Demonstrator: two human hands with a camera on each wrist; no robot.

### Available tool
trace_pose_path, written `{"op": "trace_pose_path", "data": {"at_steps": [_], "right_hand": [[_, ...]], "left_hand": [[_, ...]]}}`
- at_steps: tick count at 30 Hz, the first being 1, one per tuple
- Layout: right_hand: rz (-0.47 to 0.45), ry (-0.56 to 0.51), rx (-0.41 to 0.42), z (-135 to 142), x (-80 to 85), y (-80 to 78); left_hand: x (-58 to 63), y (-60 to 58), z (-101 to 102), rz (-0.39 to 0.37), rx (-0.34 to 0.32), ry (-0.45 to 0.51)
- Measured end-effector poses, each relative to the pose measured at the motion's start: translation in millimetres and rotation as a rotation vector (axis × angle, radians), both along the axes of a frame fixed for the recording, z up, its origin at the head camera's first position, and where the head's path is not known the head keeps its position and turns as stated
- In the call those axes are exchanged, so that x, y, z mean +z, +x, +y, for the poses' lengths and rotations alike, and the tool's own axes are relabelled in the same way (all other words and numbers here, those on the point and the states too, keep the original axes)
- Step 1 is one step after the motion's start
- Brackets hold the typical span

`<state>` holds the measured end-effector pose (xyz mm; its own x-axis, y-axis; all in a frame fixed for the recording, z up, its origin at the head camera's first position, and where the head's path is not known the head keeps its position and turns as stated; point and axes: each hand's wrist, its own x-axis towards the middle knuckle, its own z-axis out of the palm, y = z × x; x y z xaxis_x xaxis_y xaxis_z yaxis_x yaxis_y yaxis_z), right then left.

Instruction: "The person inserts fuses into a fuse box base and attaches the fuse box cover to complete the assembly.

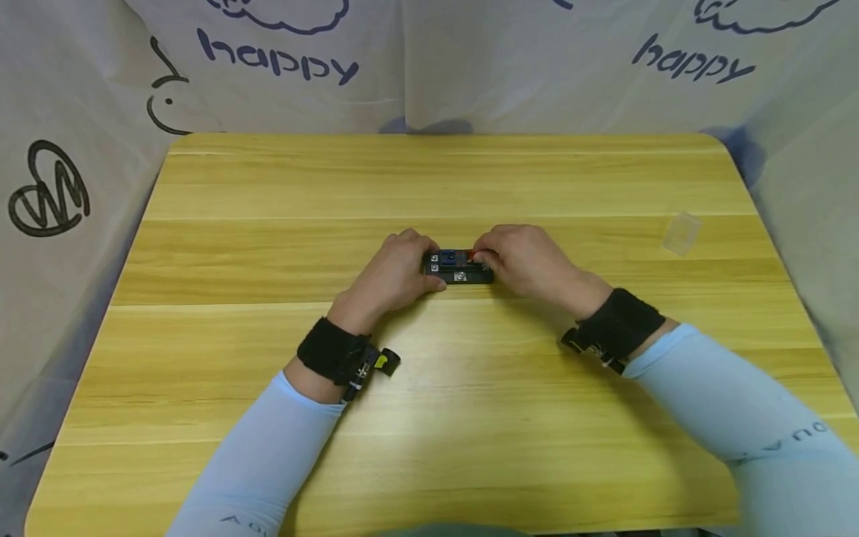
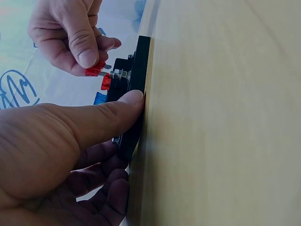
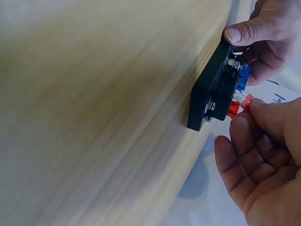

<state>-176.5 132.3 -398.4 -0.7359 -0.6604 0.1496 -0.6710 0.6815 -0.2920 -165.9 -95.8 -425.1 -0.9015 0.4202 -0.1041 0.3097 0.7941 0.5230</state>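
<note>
A black fuse block [image 1: 460, 277] lies on the wooden table with metal terminal screws along it. My left hand [image 1: 400, 270] grips its left end, thumb on the near side and fingers around the far side. In the right wrist view, a blue blade fuse [image 3: 243, 78] and a red blade fuse [image 3: 233, 109] sit in the block. My right hand [image 1: 530, 257] pinches another red blade fuse [image 2: 94, 69] between thumb and fingertip. Its metal prongs point towards the block, close over the slots, beside the seated red fuse.
A clear plastic cover [image 1: 681, 233] lies on the table [image 1: 429, 418] at the right. White cloth [image 1: 503, 67] with "happy" lettering hangs behind the table's far edge. Both wrists wear black straps with small cameras.
</note>
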Motion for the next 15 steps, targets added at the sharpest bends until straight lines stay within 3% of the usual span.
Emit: {"op": "trace_pose_path", "data": {"at_steps": [15], "right_hand": [[-0.006,0.041,-0.002,-1.8,-1.1,2.7]], "left_hand": [[-0.6,-0.2,0.5,0.012,-0.001,-0.007]]}}
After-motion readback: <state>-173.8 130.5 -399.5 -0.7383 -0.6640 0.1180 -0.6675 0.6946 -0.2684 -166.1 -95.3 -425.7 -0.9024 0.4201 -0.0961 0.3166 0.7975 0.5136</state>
